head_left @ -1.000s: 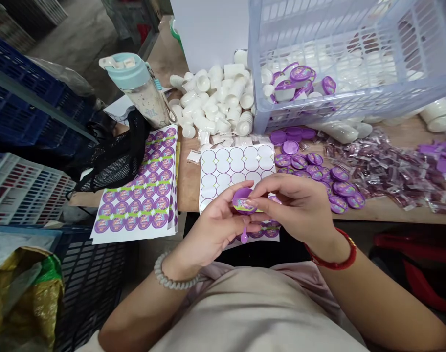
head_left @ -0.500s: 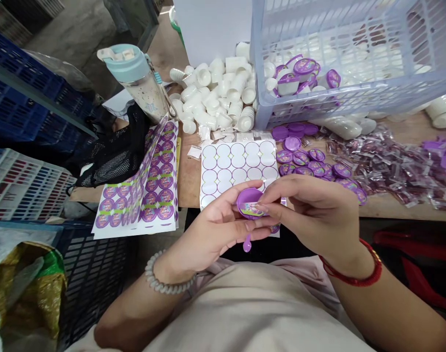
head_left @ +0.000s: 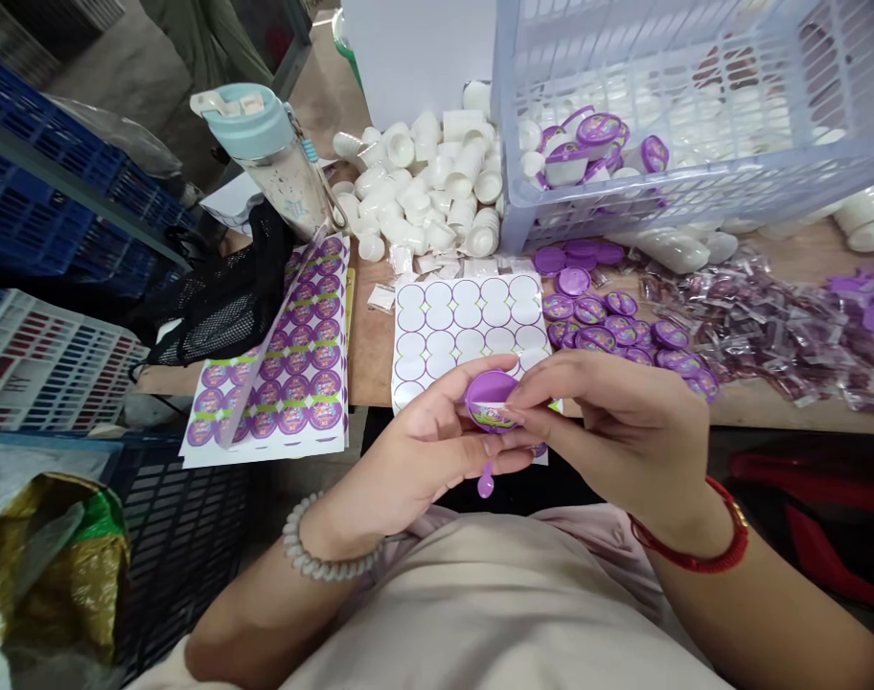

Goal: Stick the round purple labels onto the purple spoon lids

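My left hand [head_left: 437,446] is closed round the edge of a round purple lid [head_left: 489,386], its inner face turned up. A small purple spoon [head_left: 485,481] pokes out below the fingers of that hand. Between thumb and forefinger, my right hand [head_left: 616,422] pinches a round printed sticker [head_left: 491,415], which lies over the near part of the lid. Just beyond both hands is a sticker sheet [head_left: 466,316] with several peeled white circles. Stickered purple lids [head_left: 595,335] are heaped to the right of the sheet.
A pale blue crate [head_left: 513,216] holds white cups and lidded ones. White cups [head_left: 423,182] pile up left of it. Small clear packets [head_left: 768,326] cover the right side. Printed sticker sheets [head_left: 314,374], a black mesh bag [head_left: 242,307] and a bottle [head_left: 264,144] stand left.
The sticker has tipped lower against the lid in my hands. A raised page of the left sticker sheets has shifted further left. A person's legs have come into view at the upper left.
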Motion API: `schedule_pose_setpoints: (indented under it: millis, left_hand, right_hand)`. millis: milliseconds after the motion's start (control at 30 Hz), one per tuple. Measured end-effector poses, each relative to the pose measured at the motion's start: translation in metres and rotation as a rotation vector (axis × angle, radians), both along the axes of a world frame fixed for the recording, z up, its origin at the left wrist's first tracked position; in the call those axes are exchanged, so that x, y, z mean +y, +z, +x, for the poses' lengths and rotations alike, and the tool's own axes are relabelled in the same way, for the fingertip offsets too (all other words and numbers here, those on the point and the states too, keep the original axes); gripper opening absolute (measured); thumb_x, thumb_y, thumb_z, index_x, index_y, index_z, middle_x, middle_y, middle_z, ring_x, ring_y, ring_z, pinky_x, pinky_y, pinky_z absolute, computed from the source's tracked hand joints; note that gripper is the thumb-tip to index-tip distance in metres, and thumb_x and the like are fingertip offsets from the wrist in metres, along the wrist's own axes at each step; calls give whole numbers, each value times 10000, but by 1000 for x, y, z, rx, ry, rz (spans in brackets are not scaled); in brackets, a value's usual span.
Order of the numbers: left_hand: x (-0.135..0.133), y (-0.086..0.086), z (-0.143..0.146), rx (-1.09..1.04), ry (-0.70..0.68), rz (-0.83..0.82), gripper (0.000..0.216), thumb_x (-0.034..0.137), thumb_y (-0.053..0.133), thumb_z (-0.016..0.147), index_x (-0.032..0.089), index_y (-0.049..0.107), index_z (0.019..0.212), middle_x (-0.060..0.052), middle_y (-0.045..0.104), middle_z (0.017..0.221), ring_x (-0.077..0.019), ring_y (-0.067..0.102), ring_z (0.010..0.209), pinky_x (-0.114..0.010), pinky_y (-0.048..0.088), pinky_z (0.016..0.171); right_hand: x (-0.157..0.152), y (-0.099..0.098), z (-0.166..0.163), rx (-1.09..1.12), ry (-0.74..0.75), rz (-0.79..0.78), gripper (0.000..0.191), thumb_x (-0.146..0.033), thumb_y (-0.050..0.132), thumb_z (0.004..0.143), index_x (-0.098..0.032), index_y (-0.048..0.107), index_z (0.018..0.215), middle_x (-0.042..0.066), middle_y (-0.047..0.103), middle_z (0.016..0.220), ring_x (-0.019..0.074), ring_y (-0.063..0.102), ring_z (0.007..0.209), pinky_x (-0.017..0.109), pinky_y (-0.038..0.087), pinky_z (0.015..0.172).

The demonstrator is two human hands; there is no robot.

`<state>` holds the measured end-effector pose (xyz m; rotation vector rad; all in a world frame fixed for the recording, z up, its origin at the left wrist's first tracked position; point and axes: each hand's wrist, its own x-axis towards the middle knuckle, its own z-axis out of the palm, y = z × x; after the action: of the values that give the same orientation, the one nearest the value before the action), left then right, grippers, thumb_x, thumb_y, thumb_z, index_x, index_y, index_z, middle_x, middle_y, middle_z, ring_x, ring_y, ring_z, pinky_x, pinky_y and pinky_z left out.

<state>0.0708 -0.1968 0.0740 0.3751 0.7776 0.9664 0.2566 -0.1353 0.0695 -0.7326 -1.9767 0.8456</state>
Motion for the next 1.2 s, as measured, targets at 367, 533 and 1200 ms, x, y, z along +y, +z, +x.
schedule_pose_setpoints:
  millis: [367, 533, 1200]
  left_hand:
    - [5, -15, 5, 52, 105, 18, 301, 307, 826, 903, 230, 707, 1169, -30, 749, 1045, -152, 759, 876, -292, 655, 843]
    - [7, -18, 6, 106, 115, 52, 355, 348, 857, 866, 216, 674, 1141, -48, 778, 1046, -164, 764, 802, -291, 649, 759]
    - [17, -44, 8, 634, 112, 327, 424, 627, 841, 780, 226, 875, 912, -95, 841, 921, -261, 758, 866, -325, 594, 784]
  right_hand:
    - [-4, -10, 6, -251, 7, 305, 433, -137, 640, 974, -251, 583, 1388, 63, 784, 1053, 242, 677, 909, 421, 567, 864]
    - [-7, -24, 9, -262, -81, 315, 574, -157, 637, 978, -275, 459, 1511, 148, 616, 1440, 323, 601, 1297, 518, 522, 1040]
    - [-1, -35, -15, -235, -1, -693, 942, -93, 768, 705, -295, 451, 1569, -64, 660, 742, 184, 610, 718, 284, 441, 688]
